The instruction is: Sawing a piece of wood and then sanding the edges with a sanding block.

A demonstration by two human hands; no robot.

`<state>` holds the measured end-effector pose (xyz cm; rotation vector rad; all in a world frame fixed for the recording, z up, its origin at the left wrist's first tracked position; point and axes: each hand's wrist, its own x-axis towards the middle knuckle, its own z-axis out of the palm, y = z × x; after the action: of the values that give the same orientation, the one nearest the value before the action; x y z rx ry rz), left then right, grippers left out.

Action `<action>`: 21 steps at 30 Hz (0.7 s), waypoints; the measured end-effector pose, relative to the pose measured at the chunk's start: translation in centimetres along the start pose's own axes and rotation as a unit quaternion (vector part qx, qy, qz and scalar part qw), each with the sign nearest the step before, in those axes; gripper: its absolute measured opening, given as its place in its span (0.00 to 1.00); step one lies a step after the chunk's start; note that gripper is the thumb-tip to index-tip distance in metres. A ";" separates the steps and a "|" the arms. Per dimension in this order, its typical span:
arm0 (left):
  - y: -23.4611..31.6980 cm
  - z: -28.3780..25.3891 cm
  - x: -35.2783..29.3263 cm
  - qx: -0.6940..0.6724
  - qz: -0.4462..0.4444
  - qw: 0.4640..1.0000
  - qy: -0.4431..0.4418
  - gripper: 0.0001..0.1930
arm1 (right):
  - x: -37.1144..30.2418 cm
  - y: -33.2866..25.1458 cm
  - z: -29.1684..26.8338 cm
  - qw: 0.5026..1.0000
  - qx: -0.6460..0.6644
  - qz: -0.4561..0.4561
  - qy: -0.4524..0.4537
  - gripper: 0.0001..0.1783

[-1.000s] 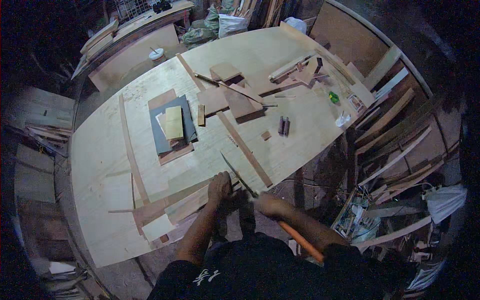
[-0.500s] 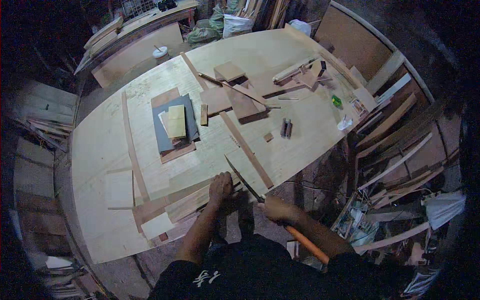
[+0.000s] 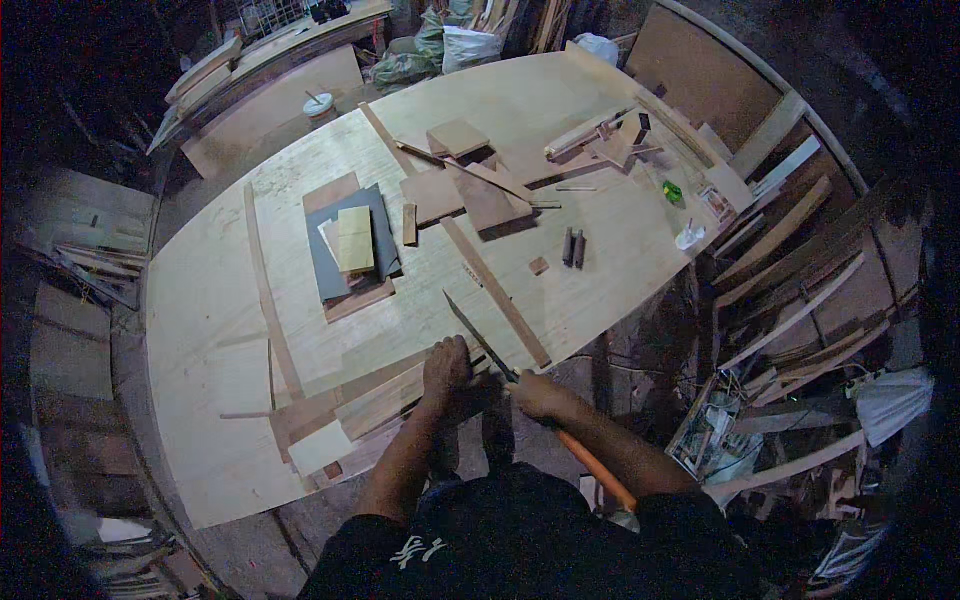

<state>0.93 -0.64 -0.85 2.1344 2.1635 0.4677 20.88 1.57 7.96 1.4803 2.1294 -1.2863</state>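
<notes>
My left hand (image 3: 446,365) presses down on a long wooden board (image 3: 370,400) at the near edge of the big plywood table (image 3: 220,290). My right hand (image 3: 535,393) is closed around the handle of a hand saw (image 3: 478,335), whose blade slants up and to the left over the table beside my left hand. The blade meets the board just right of my left fingers. An orange bar (image 3: 598,470) runs under my right forearm.
A long thin batten (image 3: 495,290) lies diagonally right of the saw. A grey sheet with pale wood pieces (image 3: 352,245) sits mid-table, with boards and offcuts (image 3: 470,185) beyond. A timber stack (image 3: 800,290) leans at the right, and scrap wood (image 3: 80,260) is piled at the left.
The saw blade has moved farther up over the table, and my right hand has come closer to the table edge. My left hand stays on the board.
</notes>
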 end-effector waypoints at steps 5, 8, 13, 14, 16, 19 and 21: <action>-0.5 0.1 -0.5 0.001 -0.002 1.000 0.013 0.07 | -2.4 1.5 -0.1 0.959 -0.195 -0.196 -0.054 0.23; -0.2 0.2 -0.4 0.010 -0.003 1.000 -0.004 0.08 | -3.5 -2.6 -1.9 0.983 -0.141 -0.106 -0.060 0.25; -1.4 1.9 -1.2 0.071 0.074 0.989 0.102 0.10 | -1.5 0.5 1.3 0.998 -0.030 -0.037 -0.044 0.27; -1.2 1.8 -0.6 0.072 0.075 0.989 0.101 0.10 | -1.3 0.3 1.9 0.999 -0.029 -0.017 0.004 0.26; -0.4 1.4 0.4 0.027 -0.026 0.999 -0.019 0.09 | -0.8 -0.1 2.2 0.998 -0.026 0.007 0.050 0.27; -0.8 0.3 0.3 0.015 -0.058 0.997 -0.040 0.10 | -1.6 -1.0 0.6 0.998 0.018 0.018 0.062 0.26; -1.3 0.5 0.3 0.004 -0.068 0.997 -0.031 0.11 | -3.6 -0.1 -0.1 0.972 -0.140 -0.186 -0.014 0.26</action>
<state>-0.18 -0.28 -1.58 1.9612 2.2592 0.3775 22.44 -0.61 10.32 0.9763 2.5283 -1.0416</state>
